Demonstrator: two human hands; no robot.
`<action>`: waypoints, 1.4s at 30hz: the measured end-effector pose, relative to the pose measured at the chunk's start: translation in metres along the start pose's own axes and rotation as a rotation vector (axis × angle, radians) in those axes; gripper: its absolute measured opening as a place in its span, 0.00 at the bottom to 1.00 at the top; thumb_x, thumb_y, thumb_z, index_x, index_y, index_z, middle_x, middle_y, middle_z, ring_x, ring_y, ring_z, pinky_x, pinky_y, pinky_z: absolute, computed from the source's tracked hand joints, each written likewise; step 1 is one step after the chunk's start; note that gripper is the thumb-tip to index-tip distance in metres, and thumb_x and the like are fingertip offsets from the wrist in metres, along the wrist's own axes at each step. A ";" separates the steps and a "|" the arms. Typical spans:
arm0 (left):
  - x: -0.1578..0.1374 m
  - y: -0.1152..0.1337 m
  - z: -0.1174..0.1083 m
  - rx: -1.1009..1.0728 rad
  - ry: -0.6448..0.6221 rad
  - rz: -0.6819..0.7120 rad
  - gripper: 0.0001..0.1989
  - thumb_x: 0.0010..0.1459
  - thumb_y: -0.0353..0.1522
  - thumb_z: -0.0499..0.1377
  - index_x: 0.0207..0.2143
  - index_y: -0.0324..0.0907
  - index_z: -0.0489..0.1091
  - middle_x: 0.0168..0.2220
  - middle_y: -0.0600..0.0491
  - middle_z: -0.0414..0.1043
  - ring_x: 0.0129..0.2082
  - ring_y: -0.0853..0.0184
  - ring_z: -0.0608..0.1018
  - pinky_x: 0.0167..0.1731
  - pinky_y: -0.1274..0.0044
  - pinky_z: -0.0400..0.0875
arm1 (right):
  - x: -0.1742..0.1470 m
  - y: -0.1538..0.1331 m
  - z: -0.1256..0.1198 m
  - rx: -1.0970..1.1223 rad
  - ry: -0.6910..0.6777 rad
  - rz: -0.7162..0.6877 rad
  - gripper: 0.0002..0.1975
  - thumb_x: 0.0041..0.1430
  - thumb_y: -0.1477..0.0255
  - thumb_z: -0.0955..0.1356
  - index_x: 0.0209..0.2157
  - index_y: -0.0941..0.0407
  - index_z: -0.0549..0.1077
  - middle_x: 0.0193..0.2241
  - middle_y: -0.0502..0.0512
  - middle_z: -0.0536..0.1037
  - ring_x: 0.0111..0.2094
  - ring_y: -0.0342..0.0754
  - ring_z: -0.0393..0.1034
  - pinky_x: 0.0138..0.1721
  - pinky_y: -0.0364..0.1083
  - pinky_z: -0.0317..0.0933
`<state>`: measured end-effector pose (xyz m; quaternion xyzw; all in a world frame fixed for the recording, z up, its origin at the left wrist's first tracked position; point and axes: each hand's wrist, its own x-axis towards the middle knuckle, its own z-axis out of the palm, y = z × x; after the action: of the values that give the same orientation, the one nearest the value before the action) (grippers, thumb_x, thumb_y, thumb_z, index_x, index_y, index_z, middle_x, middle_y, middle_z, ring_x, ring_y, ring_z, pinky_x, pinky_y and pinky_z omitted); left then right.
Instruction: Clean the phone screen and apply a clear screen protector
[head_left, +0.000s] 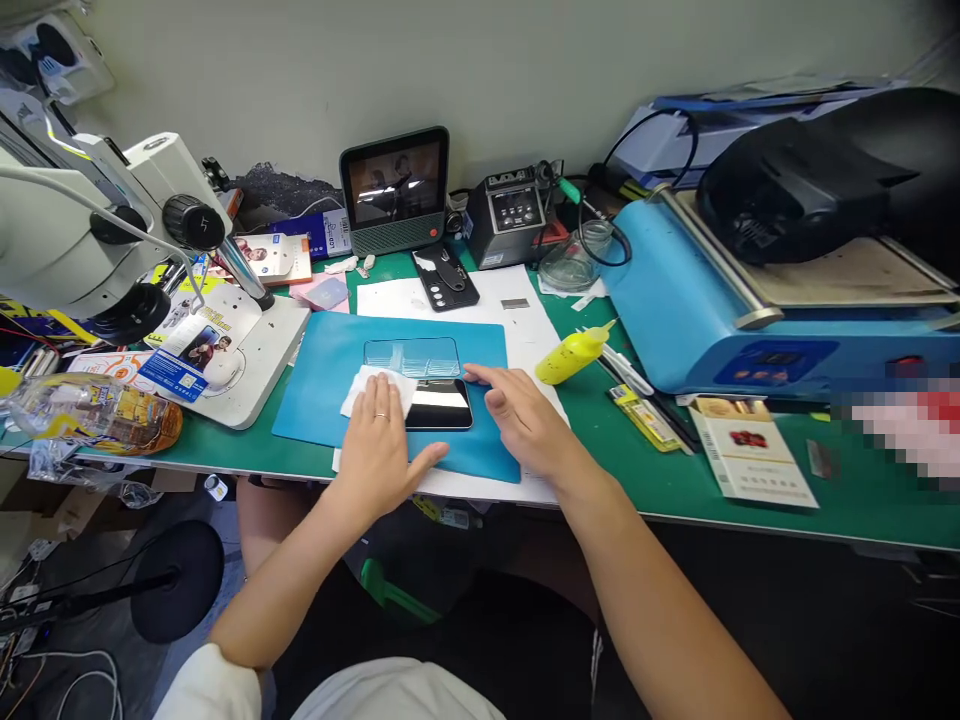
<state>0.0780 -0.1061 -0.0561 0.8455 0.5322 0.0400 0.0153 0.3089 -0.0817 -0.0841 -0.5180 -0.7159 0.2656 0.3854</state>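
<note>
Phone [442, 408]: mid-frame, glossy side up on your blue mat [315, 370], likely there against scratches.
Left hand [379, 440]: you're laying it flat, thumb out, on a white wipe [353, 393] at the phone's left end, apparently for even pressure.
Right hand [521, 415]: half open, gripping nothing, beside the clear panel [412, 357]; contact unclear.
Yellow bottle [566, 360]: right of centre, probably for easy reach.

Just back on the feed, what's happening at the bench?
A person sits at the bench with the left hand laid flat on a white wipe, which covers the left end of a dark, glossy phone. The right hand holds nothing, fingers spread near the phone's right end. The phone lies on a blue mat, with a clear, dark-edged sheet just beyond it.
</note>
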 end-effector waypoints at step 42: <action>0.029 0.053 0.005 -0.024 -0.121 0.237 0.59 0.63 0.65 0.46 0.72 0.20 0.46 0.75 0.29 0.39 0.76 0.44 0.45 0.73 0.59 0.45 | -0.002 0.006 0.003 0.008 0.035 -0.004 0.39 0.68 0.41 0.52 0.59 0.54 0.74 0.54 0.64 0.79 0.57 0.62 0.70 0.60 0.63 0.64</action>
<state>0.1382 -0.1028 -0.0557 0.9031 0.4262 -0.0031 0.0524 0.3098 -0.0814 -0.0905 -0.5199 -0.7090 0.2584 0.4004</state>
